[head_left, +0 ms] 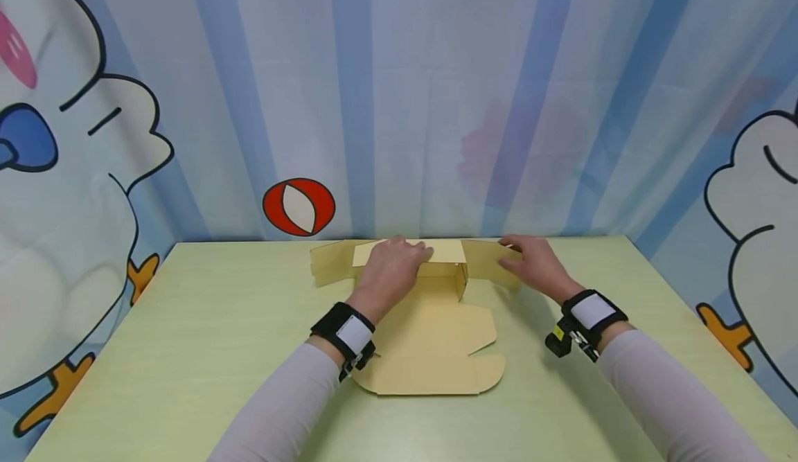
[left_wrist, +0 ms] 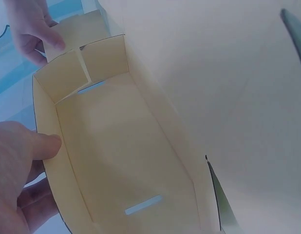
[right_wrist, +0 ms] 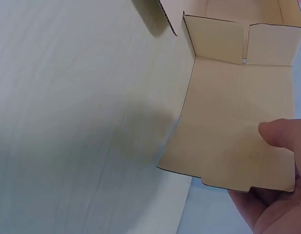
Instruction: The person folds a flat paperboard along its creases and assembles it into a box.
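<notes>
A partly folded cardboard box [head_left: 445, 251] stands at the far edge of the table, its lid panel [head_left: 436, 330] laid out flat towards me. My left hand [head_left: 394, 271] pinches the raised far wall [left_wrist: 72, 168], with the thumb on the inner face and fingers behind it. My right hand [head_left: 537, 266] holds the outstretched right side flap [right_wrist: 223, 153] by its outer part, thumb on top and fingers underneath. Beside that flap, two folded tabs [right_wrist: 218, 39] form the short end wall. Two slots show in the box's floor [left_wrist: 111, 141].
The left side flap [head_left: 330, 262] sticks out over the pale table [head_left: 218, 351]. A striped blue and white cloth [head_left: 424, 102] hangs right behind the table's far edge. Each wrist wears a black strap [head_left: 595, 313] with a small camera.
</notes>
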Motion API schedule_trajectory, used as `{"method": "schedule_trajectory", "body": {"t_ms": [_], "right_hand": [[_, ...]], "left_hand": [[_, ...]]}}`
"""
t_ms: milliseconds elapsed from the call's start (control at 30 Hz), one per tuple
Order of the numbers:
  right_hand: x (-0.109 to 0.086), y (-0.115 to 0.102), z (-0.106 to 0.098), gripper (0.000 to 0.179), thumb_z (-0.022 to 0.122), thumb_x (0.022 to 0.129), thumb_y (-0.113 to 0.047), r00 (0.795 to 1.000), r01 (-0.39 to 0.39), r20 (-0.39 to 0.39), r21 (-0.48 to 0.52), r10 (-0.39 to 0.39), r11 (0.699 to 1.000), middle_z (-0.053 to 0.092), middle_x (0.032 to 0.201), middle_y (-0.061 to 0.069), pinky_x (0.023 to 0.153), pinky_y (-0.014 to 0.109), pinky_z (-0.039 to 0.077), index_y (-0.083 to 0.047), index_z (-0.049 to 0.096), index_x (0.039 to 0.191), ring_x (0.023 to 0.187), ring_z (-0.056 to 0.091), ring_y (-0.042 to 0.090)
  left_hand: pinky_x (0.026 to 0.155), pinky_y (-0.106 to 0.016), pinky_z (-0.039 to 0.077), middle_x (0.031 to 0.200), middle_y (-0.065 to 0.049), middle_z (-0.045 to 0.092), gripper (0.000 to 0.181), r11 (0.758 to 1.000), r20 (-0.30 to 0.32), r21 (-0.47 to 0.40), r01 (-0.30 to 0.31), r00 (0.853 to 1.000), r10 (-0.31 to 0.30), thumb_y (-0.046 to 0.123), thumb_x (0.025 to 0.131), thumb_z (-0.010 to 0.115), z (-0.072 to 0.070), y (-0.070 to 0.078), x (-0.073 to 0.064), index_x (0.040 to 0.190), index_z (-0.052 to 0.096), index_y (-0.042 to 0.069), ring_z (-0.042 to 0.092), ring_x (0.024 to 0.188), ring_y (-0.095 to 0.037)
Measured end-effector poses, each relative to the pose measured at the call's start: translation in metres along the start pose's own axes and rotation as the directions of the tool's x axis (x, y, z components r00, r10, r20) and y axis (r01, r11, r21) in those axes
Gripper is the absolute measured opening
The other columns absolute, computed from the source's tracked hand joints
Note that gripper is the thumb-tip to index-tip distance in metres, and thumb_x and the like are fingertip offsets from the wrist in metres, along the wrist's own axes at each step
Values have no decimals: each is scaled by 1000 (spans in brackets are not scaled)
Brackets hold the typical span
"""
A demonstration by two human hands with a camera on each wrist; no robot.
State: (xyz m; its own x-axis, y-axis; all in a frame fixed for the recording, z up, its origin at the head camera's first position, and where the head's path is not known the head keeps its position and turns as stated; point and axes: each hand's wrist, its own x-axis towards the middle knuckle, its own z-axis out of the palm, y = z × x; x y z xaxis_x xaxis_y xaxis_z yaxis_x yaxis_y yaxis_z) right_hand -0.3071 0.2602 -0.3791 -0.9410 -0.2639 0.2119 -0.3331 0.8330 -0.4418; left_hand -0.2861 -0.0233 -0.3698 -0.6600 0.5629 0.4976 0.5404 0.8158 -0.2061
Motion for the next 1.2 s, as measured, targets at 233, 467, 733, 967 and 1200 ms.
{"method": "schedule_trajectory", "body": {"t_ms": [233, 467, 733, 967, 1200], "right_hand": [[-5, -2, -1, 36, 60, 97, -9, 999, 26, 30, -31, -25, 999, 62, 129, 29, 96, 55, 52, 7, 60, 129, 116, 61, 45], [-12, -12, -3, 32, 63, 94, -7, 996, 75, 49, -44, -73, 996, 66, 123, 27, 91, 52, 55, 6, 64, 123, 109, 66, 42], [-18, -21, -5, 19, 65, 92, -4, 986, 159, 54, -57, -156, 986, 73, 100, 16, 74, 40, 54, 1, 70, 110, 81, 66, 25], [-17, -35, -7, 31, 64, 93, -4, 978, 188, 101, -35, -184, 981, 22, 66, -4, 61, 26, 24, -11, 44, 70, 59, 24, 9], [-18, -48, -8, 39, 64, 93, -3, 972, 210, 116, -39, -204, 977, 16, 66, -5, 60, 25, 21, -13, 36, 67, 58, 19, 8]], "left_hand": [[55, -25, 53, 73, 0, 69, 32, 1000, -6, 5, -2, 1000, 2, 3, 94, 61, 2, 0, 1, 112, 75, 25, 65, 66, -20], [56, -26, 54, 76, 0, 71, 31, 1000, -15, 2, -5, 1000, 5, 3, 94, 61, 1, 0, 0, 111, 75, 25, 65, 67, -20], [54, -25, 52, 70, -1, 68, 29, 1000, -20, 7, -10, 1000, 10, 5, 95, 61, 2, 0, 0, 111, 75, 25, 64, 66, -20], [54, -26, 53, 71, -1, 68, 30, 1000, -10, 8, -10, 1000, 10, 5, 95, 60, 3, 0, 0, 112, 75, 25, 65, 66, -20], [57, -27, 55, 74, -2, 70, 29, 1000, -17, -10, -10, 1000, 10, 4, 95, 60, 4, 2, -1, 112, 75, 24, 65, 68, -21]]}}
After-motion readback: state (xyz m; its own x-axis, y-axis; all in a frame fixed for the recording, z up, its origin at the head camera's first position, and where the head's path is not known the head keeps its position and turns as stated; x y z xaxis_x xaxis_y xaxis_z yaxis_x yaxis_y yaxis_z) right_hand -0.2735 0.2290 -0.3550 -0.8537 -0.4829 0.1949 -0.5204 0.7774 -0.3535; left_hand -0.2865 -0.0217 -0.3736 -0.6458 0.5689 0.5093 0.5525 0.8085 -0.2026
